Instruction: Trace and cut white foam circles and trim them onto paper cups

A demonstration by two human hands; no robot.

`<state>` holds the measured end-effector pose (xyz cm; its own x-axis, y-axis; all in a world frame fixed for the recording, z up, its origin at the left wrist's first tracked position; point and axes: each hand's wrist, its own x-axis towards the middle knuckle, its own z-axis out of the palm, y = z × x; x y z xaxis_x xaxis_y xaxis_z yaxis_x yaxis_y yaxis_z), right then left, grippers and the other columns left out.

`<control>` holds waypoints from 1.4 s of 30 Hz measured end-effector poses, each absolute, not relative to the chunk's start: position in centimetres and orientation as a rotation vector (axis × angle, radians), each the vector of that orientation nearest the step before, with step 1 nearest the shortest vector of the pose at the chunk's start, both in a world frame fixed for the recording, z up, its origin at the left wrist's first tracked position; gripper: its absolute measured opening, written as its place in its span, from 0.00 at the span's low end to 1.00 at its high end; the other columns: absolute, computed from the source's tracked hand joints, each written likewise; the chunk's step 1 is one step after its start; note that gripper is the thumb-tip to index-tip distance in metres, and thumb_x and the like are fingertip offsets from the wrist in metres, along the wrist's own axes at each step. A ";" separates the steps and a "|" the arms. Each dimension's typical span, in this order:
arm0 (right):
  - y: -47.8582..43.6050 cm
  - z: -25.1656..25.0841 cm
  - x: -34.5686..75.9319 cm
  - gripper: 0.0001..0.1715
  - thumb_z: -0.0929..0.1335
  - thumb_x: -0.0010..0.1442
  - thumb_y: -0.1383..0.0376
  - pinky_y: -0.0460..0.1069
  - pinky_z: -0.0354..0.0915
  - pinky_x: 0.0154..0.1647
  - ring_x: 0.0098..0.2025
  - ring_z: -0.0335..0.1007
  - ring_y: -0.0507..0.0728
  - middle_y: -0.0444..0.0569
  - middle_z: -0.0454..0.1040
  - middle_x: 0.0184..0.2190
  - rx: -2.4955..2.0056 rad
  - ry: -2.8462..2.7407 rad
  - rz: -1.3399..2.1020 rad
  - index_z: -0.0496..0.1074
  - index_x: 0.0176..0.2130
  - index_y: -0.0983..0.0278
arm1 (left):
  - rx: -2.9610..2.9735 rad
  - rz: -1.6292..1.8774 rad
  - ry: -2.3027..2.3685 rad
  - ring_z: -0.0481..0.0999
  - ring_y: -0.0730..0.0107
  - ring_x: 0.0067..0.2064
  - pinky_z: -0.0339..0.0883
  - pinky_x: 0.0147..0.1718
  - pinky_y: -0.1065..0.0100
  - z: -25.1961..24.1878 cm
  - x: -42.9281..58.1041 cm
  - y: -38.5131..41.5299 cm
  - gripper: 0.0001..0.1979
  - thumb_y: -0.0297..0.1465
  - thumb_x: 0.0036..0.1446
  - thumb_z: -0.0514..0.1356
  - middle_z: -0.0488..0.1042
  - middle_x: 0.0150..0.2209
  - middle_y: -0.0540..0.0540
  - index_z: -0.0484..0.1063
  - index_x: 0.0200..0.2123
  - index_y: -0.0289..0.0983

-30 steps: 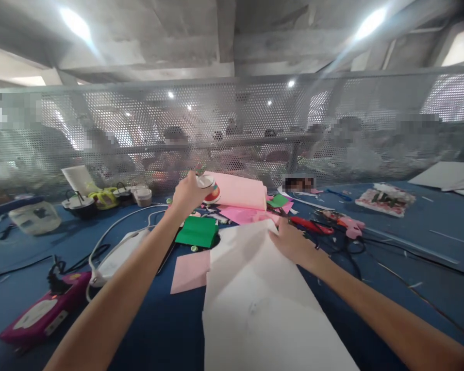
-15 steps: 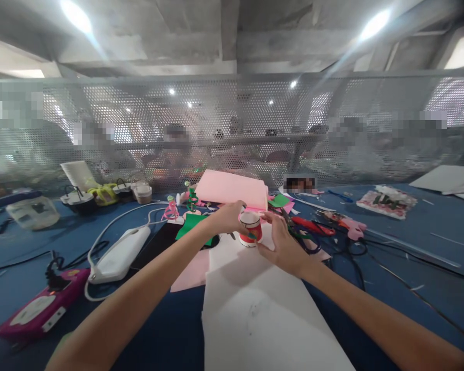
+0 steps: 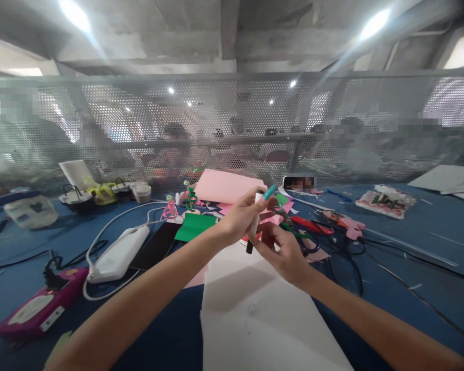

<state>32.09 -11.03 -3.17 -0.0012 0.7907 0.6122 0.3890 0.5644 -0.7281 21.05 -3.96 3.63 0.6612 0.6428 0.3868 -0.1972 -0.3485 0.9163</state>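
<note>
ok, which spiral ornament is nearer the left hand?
The green spiral ornament: in this view it sits right of the pink spiral ornament, so closer to the left hand.

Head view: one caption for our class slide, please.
The left hand holds a white pen, the right hand at its black lower end, above white paper on a blue table.

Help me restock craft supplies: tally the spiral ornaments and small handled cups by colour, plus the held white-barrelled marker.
Pink spiral ornament: 1
Green spiral ornament: 1
Dark handled cups: 2
Pale handled cup: 1
White-barrelled marker, held: 1
Total: 6
</note>
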 end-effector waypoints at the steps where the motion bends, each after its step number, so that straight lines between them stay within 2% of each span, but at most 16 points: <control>1: -11.0 -3.3 31.9 0.11 0.67 0.58 0.57 0.45 0.52 0.21 0.21 0.52 0.48 0.37 0.57 0.19 -1.022 -1.587 0.487 0.69 0.34 0.63 | 1.757 0.854 0.360 0.76 0.70 0.39 0.72 0.41 0.64 3.4 21.0 -3.9 0.04 0.33 0.63 0.53 0.73 0.37 0.46 0.62 0.37 0.38; 6: -10.4 -3.7 31.8 0.12 0.70 0.55 0.57 0.43 0.51 0.12 0.13 0.49 0.45 0.34 0.59 0.17 -0.865 -1.451 0.902 0.66 0.32 0.62 | 1.981 0.766 0.262 0.75 0.61 0.46 0.73 0.36 0.65 3.3 20.4 -3.7 0.12 0.38 0.59 0.58 0.73 0.44 0.42 0.68 0.44 0.40; 9: -10.4 -3.8 32.0 0.12 0.71 0.53 0.58 0.43 0.55 0.10 0.11 0.54 0.46 0.35 0.62 0.17 -0.722 -1.380 1.029 0.68 0.32 0.62 | 2.200 0.818 0.250 0.71 0.60 0.51 0.72 0.42 0.65 3.7 20.1 -4.3 0.14 0.36 0.59 0.58 0.68 0.52 0.39 0.68 0.47 0.39; 11: -10.5 -3.6 32.2 0.12 0.72 0.50 0.58 0.45 0.59 0.11 0.13 0.59 0.48 0.37 0.65 0.17 -0.613 -1.279 1.057 0.69 0.30 0.62 | 2.432 0.874 0.287 0.70 0.61 0.52 0.69 0.48 0.61 4.0 19.8 -4.9 0.15 0.36 0.61 0.54 0.66 0.52 0.37 0.66 0.50 0.38; 13: -10.5 -3.0 32.4 0.12 0.73 0.48 0.59 0.46 0.63 0.13 0.16 0.63 0.50 0.39 0.67 0.19 -0.539 -1.146 1.036 0.69 0.30 0.62 | 2.708 0.981 0.293 0.69 0.59 0.52 0.67 0.51 0.58 4.3 19.3 -5.4 0.17 0.39 0.64 0.50 0.66 0.51 0.36 0.63 0.52 0.36; 16: -10.7 -1.7 32.8 0.14 0.74 0.45 0.60 0.45 0.62 0.13 0.18 0.63 0.49 0.39 0.69 0.23 -0.510 -0.966 0.993 0.70 0.32 0.60 | 3.035 1.089 0.382 0.71 0.57 0.49 0.69 0.43 0.58 4.5 18.8 -5.7 0.18 0.41 0.65 0.47 0.68 0.48 0.36 0.63 0.49 0.34; 18: -10.9 -0.8 33.0 0.14 0.73 0.46 0.59 0.42 0.58 0.13 0.18 0.59 0.47 0.38 0.68 0.23 -0.517 -0.923 1.002 0.70 0.34 0.58 | 3.130 1.014 0.516 0.73 0.59 0.42 0.69 0.35 0.62 4.5 18.7 -5.6 0.16 0.40 0.65 0.47 0.70 0.44 0.38 0.63 0.46 0.34; 21: -11.3 0.3 33.4 0.12 0.71 0.51 0.54 0.41 0.47 0.11 0.15 0.47 0.46 0.35 0.59 0.16 -0.561 -1.023 1.046 0.70 0.33 0.57 | 3.084 0.850 0.545 0.72 0.65 0.34 0.64 0.31 0.66 4.2 18.8 -4.9 0.11 0.33 0.66 0.45 0.72 0.37 0.43 0.64 0.41 0.35; 25: -11.2 0.4 33.9 0.23 0.67 0.52 0.42 0.42 0.41 0.12 0.14 0.39 0.46 0.35 0.54 0.12 -0.608 -1.120 1.124 0.67 0.28 0.58 | 3.026 0.786 0.479 0.69 0.69 0.30 0.58 0.29 0.68 4.1 18.5 -3.9 0.09 0.28 0.64 0.46 0.71 0.31 0.47 0.64 0.36 0.38; 28: -10.8 -0.1 33.6 0.30 0.64 0.52 0.36 0.43 0.44 0.13 0.12 0.42 0.46 0.37 0.58 0.12 -0.636 -1.106 1.122 0.67 0.26 0.59 | 3.159 0.707 0.543 0.67 0.70 0.28 0.55 0.27 0.68 4.5 18.1 -3.2 0.09 0.29 0.61 0.47 0.69 0.28 0.48 0.64 0.32 0.39; 31: -11.2 -0.2 32.6 0.29 0.65 0.52 0.38 0.44 0.49 0.14 0.14 0.50 0.46 0.39 0.63 0.14 -0.641 -1.058 1.072 0.70 0.28 0.60 | 3.171 0.675 0.453 0.66 0.71 0.28 0.55 0.27 0.68 5.0 17.4 -2.5 0.08 0.30 0.60 0.47 0.68 0.28 0.49 0.64 0.30 0.39; 33: -11.9 0.0 32.6 0.27 0.66 0.53 0.39 0.44 0.48 0.14 0.14 0.53 0.47 0.40 0.66 0.16 -0.645 -1.024 1.043 0.72 0.30 0.59 | 3.019 0.766 0.418 0.67 0.71 0.28 0.58 0.28 0.68 5.3 16.6 -1.6 0.08 0.33 0.59 0.50 0.68 0.26 0.49 0.64 0.28 0.39; 35: -12.8 0.0 33.9 0.27 0.63 0.56 0.40 0.44 0.46 0.12 0.12 0.49 0.46 0.40 0.64 0.14 -0.651 -0.973 0.972 0.72 0.28 0.59 | 2.751 0.957 0.526 0.66 0.71 0.25 0.59 0.26 0.68 5.7 15.1 -0.1 0.12 0.39 0.58 0.52 0.66 0.22 0.51 0.62 0.25 0.40; 38: -13.7 -0.7 37.8 0.26 0.62 0.61 0.45 0.45 0.46 0.13 0.11 0.49 0.46 0.41 0.61 0.13 -0.648 -0.827 0.706 0.70 0.23 0.59 | 2.600 1.138 0.720 0.58 0.72 0.17 0.53 0.19 0.69 6.3 12.9 2.6 0.20 0.43 0.64 0.40 0.56 0.15 0.53 0.56 0.23 0.41; 41: -13.6 -2.6 41.0 0.24 0.66 0.57 0.46 0.45 0.43 0.12 0.12 0.49 0.46 0.41 0.62 0.14 -0.935 -0.764 0.500 0.71 0.23 0.61 | 2.436 1.195 0.800 0.63 0.72 0.20 0.58 0.22 0.69 6.3 12.6 3.9 0.19 0.46 0.63 0.43 0.60 0.17 0.53 0.57 0.26 0.40; 42: -13.5 -3.2 41.3 0.23 0.68 0.55 0.46 0.45 0.47 0.13 0.14 0.54 0.47 0.42 0.64 0.16 -1.041 -0.820 0.494 0.71 0.25 0.61 | 2.471 1.152 0.812 0.66 0.72 0.23 0.61 0.25 0.69 6.0 13.2 3.9 0.18 0.46 0.62 0.45 0.64 0.21 0.52 0.58 0.27 0.40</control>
